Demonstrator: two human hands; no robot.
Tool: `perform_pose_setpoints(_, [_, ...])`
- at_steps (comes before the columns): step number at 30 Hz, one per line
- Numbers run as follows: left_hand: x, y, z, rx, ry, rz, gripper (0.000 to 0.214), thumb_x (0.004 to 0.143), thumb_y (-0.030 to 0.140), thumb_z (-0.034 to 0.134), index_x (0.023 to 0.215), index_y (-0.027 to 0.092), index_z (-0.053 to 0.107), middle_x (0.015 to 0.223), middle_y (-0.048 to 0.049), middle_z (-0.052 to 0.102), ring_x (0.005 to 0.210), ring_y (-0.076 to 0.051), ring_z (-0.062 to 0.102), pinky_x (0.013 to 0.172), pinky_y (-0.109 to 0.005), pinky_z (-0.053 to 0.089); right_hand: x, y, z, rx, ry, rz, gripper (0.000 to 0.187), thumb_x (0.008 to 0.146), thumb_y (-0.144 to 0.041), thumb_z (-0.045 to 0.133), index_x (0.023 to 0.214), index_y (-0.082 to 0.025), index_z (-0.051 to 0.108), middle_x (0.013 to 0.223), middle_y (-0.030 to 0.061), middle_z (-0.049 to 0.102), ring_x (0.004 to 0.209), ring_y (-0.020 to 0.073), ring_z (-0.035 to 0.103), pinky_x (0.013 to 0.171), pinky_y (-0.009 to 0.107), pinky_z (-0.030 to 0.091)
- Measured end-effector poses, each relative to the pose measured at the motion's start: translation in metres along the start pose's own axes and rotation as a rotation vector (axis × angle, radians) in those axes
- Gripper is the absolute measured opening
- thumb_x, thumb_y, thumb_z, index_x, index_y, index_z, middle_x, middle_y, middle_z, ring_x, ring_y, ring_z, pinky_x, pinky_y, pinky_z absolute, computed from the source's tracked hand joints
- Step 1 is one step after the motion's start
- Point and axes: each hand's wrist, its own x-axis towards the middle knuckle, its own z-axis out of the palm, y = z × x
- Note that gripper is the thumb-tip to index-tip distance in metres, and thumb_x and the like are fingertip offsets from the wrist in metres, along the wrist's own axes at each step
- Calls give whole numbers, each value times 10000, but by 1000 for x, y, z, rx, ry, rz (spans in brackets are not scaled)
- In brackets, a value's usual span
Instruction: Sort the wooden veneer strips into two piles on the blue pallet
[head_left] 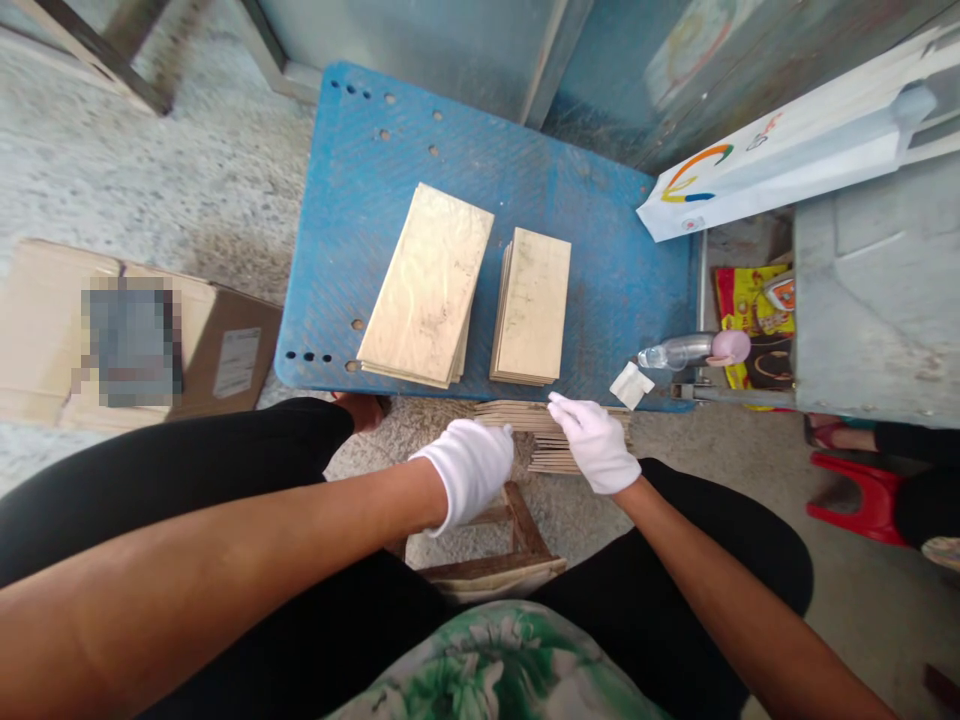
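so there's a wide stack of pale wooden boards (427, 285) lying flat, edges a bit skewed, a narrower stack (531, 305) just beside it, both on the blue table (615, 250), thin layered pieces (551, 457) below its near edge

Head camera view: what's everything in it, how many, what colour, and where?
Table: one, blue, centre
Wider board stack: one, pale wood, on table
Narrower board stack: one, pale wood, right of it
Lower boards: count unclear, pale brown, below table's near edge
Bottle: one, clear, pink top, table's right end
Paper scrap: one, white, beside bottle
Bag: one, white, upper right
Cardboard box: one, brown, left
Blurred object: one, grey, on box
Red stool: one, red, far right
Left hand: one, white-gloved, below table edge
Right hand: one, white-gloved, near lower boards
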Motion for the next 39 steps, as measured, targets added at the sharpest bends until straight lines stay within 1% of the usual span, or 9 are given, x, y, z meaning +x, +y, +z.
perform_pose_setpoints(3, [12,-5,-18,-71,70,-96,704,828,280,536,1416,-19,289,1319,-286,482,1221,-343,490,976,-444,422,27,0,-15,141,34,96,370,886,-392,512,1158,-183,650,1174,89,659,1083,210,603,1012,387,421])
perform_pose_setpoints(8, [34,-17,-24,-354,236,-275,785,828,364,556,1432,-7,220,1441,-263,349,1331,-280,377,1077,-339,332,56,13,-9,348,-38,253,429,842,-387,554,1198,-156,612,1222,116,629,1111,209,590,1017,398,408])
perform_pose_setpoints(12, [47,-26,-21,-508,299,-354,760,805,389,587,1412,58,271,1393,-213,447,1269,-254,465,1033,-314,384,62,20,10,458,-89,283,432,824,-410,558,1168,-159,626,1173,109,657,1036,203,622,914,370,477])
perform_pose_setpoints(16, [56,-32,-20,-551,269,-412,712,786,405,610,1377,112,339,1285,-167,563,1183,-242,549,960,-285,438,63,16,18,533,-117,289,391,828,-407,526,1095,-154,659,1061,91,700,938,200,646,820,327,504])
perform_pose_setpoints(20, [66,-33,-21,-527,254,-433,702,783,402,617,1373,131,352,1271,-150,579,1171,-239,558,960,-286,439,69,7,12,492,-140,278,338,838,-395,506,990,-157,691,944,78,719,852,208,647,788,323,492])
perform_pose_setpoints(24, [73,-30,-17,-469,220,-434,724,802,427,579,1392,101,315,1362,-181,491,1244,-244,494,1016,-288,397,74,3,2,383,-150,240,297,860,-369,478,938,-181,694,969,75,713,895,217,635,822,315,469])
perform_pose_setpoints(28, [76,-28,-10,-441,285,-401,723,801,409,576,1386,86,302,1424,-196,409,1315,-246,408,1069,-313,346,73,0,-1,284,-187,179,288,882,-361,463,961,-188,678,981,80,707,928,214,622,819,294,454])
perform_pose_setpoints(35, [78,-28,-23,-546,242,-484,708,771,408,622,1366,125,365,1281,-155,569,1163,-238,563,943,-281,458,75,-3,-1,299,-197,199,264,884,-335,480,984,-196,681,1005,69,709,945,207,628,831,289,457])
perform_pose_setpoints(39, [78,-27,-23,-639,286,-522,767,737,362,660,1396,114,358,1281,-144,575,1153,-239,570,936,-282,468,76,-5,-5,380,-188,237,250,860,-299,519,987,-174,695,1028,78,711,952,211,645,853,300,462])
